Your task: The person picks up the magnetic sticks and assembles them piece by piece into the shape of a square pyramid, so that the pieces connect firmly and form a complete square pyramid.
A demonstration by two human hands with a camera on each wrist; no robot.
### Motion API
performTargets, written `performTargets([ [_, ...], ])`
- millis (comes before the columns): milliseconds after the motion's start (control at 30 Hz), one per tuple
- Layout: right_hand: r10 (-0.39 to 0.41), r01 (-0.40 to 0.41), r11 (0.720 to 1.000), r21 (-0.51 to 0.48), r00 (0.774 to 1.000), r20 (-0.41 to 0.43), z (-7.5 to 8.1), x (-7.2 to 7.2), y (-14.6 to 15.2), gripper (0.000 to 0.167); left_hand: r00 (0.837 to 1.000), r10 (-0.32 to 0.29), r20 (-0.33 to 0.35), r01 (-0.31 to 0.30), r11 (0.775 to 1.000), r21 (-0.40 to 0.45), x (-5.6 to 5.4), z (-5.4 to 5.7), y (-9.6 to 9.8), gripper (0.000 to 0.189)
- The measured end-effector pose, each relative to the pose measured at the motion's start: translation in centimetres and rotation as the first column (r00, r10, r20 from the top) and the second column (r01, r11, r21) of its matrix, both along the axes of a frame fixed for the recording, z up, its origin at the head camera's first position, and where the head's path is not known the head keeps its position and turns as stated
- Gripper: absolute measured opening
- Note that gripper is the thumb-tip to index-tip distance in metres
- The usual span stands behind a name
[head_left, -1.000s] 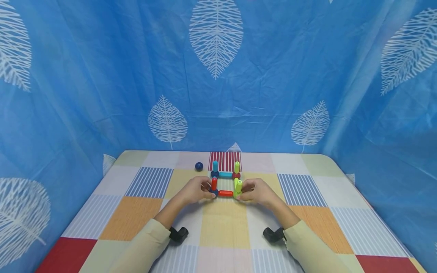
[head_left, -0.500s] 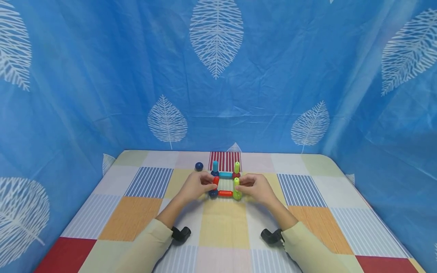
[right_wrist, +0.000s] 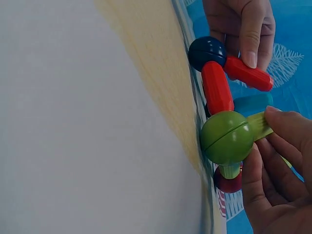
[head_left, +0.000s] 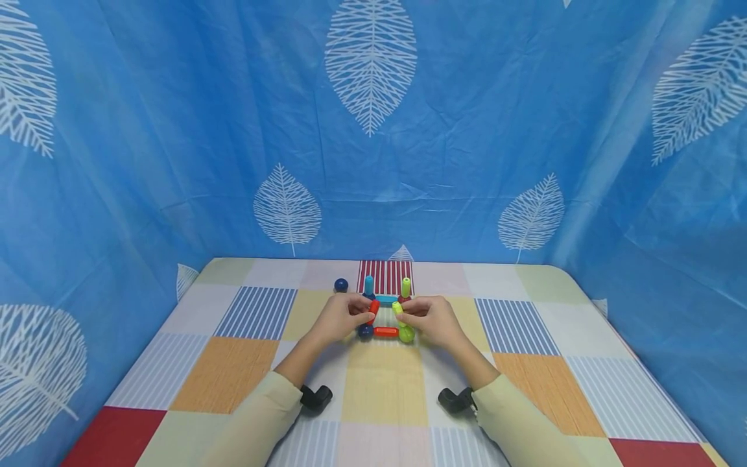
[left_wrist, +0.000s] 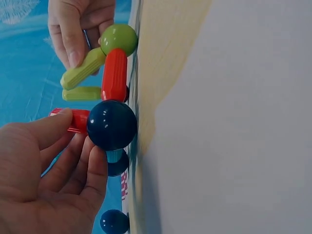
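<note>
A frame of magnetic rods and balls stands on the table. In its front left corner sits a dark blue ball (left_wrist: pixel 112 125), and my left hand (head_left: pixel 338 319) pinches the red rod (head_left: pixel 373 310) rising from it. My right hand (head_left: pixel 434 320) pinches a yellow-green rod (head_left: pixel 398 307) on the green ball (right_wrist: pixel 227 138) at the front right. Both pinched rods lean inward, their tops apart. Another red rod (head_left: pixel 386 332) joins the two front balls. Behind, a light blue rod (head_left: pixel 386 299) links a blue ball and a dark red ball (right_wrist: pixel 227 180), each bearing an upright rod.
A loose dark blue ball (head_left: pixel 341 285) lies behind the frame to the left. The patchwork tablecloth (head_left: pixel 385 383) spreads toward the front, and a blue leaf-patterned curtain (head_left: pixel 373 194) hangs behind the table and at its sides.
Both hands have moved from the front balls up onto their rods and a little inward. The red and yellow-green rods, more upright before, now tilt toward each other.
</note>
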State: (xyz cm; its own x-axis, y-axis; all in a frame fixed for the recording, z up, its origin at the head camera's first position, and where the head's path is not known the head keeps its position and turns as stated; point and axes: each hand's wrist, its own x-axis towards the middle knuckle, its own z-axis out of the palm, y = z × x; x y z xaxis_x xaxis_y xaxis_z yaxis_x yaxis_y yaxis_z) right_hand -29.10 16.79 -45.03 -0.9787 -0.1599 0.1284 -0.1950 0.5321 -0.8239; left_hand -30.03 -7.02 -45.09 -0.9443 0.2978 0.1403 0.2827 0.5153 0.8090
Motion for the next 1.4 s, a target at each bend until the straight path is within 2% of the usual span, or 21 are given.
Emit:
performTargets([
  [400, 0.013, -0.013, 1.0, -0.01, 1.0, -0.027, -0.3, 0.0, 0.0, 0.021, 1.0, 0.001, 0.026, 0.0, 1.0, -0.014, -0.3, -0.2, 0.1, 0.021],
  [533, 0.007, -0.006, 0.999, -0.043, 1.0, 0.015, -0.2, -0.2, 0.2, 0.02, 1.0, 0.0, 0.021, 0.001, 1.0, -0.018, -0.4, -0.2, -0.1, 0.02],
  [633, -0.025, 0.028, 0.995, -0.095, 0.999, 0.033, 0.1, -0.6, 0.5, 0.018, 0.999, 0.048, 0.011, -0.048, 0.999, 0.01, -0.6, 0.1, -0.2, 0.016],
  [733, -0.065, 0.063, 0.99, -0.125, 0.998, -0.012, 0.6, -1.5, 0.9, 0.018, 0.99, 0.141, -0.017, -0.14, 0.989, 0.053, -1.3, 0.5, 0.0, 0.014],
  [833, -0.092, 0.085, 0.991, -0.101, 0.994, -0.064, 0.8, -2.5, 1.1, 0.023, 0.982, 0.188, -0.026, -0.186, 0.98, 0.068, -2.5, 0.7, 0.4, 0.025],
  [933, -0.058, 0.053, 0.996, -0.071, 0.996, -0.074, 0.6, -3.6, 1.2, 0.031, 0.985, 0.173, -0.019, -0.172, 0.984, 0.046, -3.3, 0.6, 0.7, 0.035],
  [1100, 0.069, -0.073, 0.995, -0.073, 0.996, -0.058, 0.2, -4.5, 1.3, 0.03, 0.992, 0.126, -0.016, -0.126, 0.992, 0.022, -3.8, 0.3, 0.9, 0.026],
  [1400, 0.145, -0.149, 0.985, -0.092, 0.988, -0.045, -0.2, -4.3, 1.4, 0.023, 0.996, 0.024, -0.089, -0.022, 1.0, 0.018, -3.9, 0.1, 1.0, 0.015],
])
